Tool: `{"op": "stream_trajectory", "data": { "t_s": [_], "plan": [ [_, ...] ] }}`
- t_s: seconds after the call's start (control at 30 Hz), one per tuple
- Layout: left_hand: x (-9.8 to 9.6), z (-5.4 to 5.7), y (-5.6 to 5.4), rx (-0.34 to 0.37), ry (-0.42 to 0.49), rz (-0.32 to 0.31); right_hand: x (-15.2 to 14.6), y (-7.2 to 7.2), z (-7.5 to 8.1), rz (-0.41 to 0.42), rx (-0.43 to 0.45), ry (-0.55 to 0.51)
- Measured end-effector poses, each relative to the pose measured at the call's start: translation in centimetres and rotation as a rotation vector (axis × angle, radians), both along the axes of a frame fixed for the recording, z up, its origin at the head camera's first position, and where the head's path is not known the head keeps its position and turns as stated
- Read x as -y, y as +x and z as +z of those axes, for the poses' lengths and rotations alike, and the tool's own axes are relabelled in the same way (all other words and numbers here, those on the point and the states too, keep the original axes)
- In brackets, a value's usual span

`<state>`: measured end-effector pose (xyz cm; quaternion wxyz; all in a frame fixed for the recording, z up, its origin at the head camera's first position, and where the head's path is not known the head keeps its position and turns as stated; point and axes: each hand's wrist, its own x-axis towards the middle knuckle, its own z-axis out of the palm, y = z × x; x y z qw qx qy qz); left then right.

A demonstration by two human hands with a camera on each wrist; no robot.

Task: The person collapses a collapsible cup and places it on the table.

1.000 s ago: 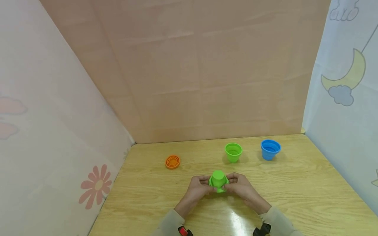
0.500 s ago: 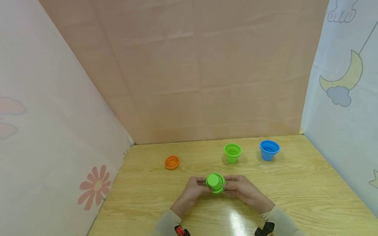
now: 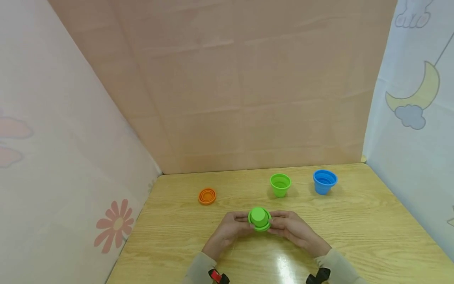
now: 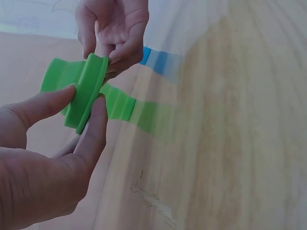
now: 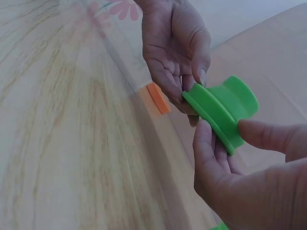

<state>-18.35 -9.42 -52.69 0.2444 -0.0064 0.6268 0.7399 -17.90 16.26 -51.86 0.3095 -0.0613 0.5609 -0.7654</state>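
Note:
Between my two hands is a green collapsible cup (image 3: 258, 217), partly folded, its narrow base pointing up toward the head camera. My left hand (image 3: 229, 230) pinches one side of the wide rim, thumb on the outer wall and fingers behind. On the opposite side my right hand (image 3: 293, 230) pinches the rim likewise. In the left wrist view the cup (image 4: 79, 88) lies on its side, with the base section sticking out beyond the thick rim band. The right wrist view shows the same cup (image 5: 220, 112) held clear of the table by both hands.
Behind the hands, a second green cup (image 3: 280, 185) and a blue cup (image 3: 324, 182) stand upright and extended. A flattened orange cup (image 3: 207, 196) lies at the left on the wooden table (image 3: 170, 240). A brown panel (image 3: 248, 98) closes the back; printed white sheets flank both sides.
The held green cup has shifted slightly left, and its folds have changed: the base first tilted left, then came back near the middle. Both hands keep their pinch. The other cups stay put.

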Motion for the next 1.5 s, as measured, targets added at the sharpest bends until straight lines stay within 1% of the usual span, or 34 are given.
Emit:
{"op": "stream_trajectory", "data": {
  "t_s": [0.1, 0.2, 0.4, 0.6, 0.87, 0.97, 1.1, 1.17, 1.33, 1.5],
  "plan": [
    [0.2, 0.2, -0.2, 0.007, 0.027, -0.004, 0.1, 0.0, 0.1, 0.000, 0.002, -0.003],
    [0.4, 0.4, -0.4, 0.000, 0.027, -0.012, 0.3, -0.1, 0.4, -0.009, 0.003, -0.007],
    [0.7, 0.4, -0.8, 0.003, 0.028, -0.017, 0.5, -0.4, 0.5, -0.031, 0.016, -0.026],
    [0.7, 0.0, -0.7, 0.011, 0.023, -0.054, 0.7, -0.4, 0.0, 0.006, 0.023, 0.003],
    [0.5, -0.1, -0.6, 0.015, 0.046, -0.062, 1.1, -0.8, -0.4, -0.020, 0.042, 0.049],
    [0.5, -0.1, -0.5, 0.010, 0.048, -0.062, 1.2, -0.8, -0.3, -0.029, -0.003, 0.109],
    [0.7, 0.0, -0.4, -0.001, 0.028, -0.063, 1.4, -0.6, 0.1, -0.046, -0.084, 0.213],
    [0.8, 0.2, -0.5, -0.005, 0.020, -0.068, 1.5, -0.5, 0.2, -0.057, -0.109, 0.251],
    [0.7, 0.4, -0.6, -0.001, -0.004, -0.076, 1.4, -0.4, 0.2, -0.065, -0.162, 0.302],
    [0.4, 0.2, -0.6, 0.004, -0.043, -0.060, 1.5, -0.2, 0.2, -0.078, -0.184, 0.322]
  ]
}}
